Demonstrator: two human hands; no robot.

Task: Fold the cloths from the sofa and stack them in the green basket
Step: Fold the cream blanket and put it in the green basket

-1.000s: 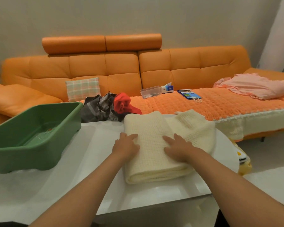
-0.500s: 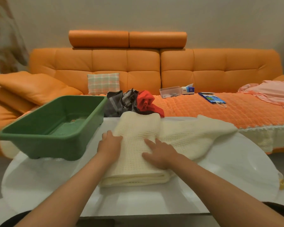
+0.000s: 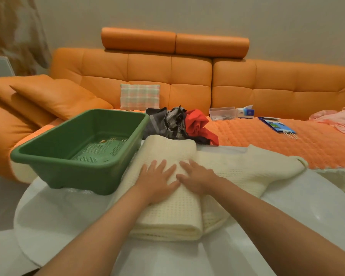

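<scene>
A person stands at a white table drawn up against an orange sofa. Both hands lie flat on a cream cloth in the middle of the table. The left hand and the right hand sit side by side, thumbs almost meeting, fingers straight and a little spread. They press down on the weave and grip nothing.

The cloth is folded into a thick strip that runs from the table's far edge towards the near edge. A looser part of it spreads away towards the far right edge.

The green basket stands at the far left of the table, its right wall just beside the folded strip. Its perforated floor shows.

Beyond the far edge, on the sofa seat, sits a crumpled heap of dark cloths with a red cloth bunched against its right side. A pink cloth lies further along at the right end of the seat, on a quilted orange cover. Also on the seat are a checked cushion against the backrest, a clear plastic box, a tissue box just beside it, and a blue packet.
</scene>
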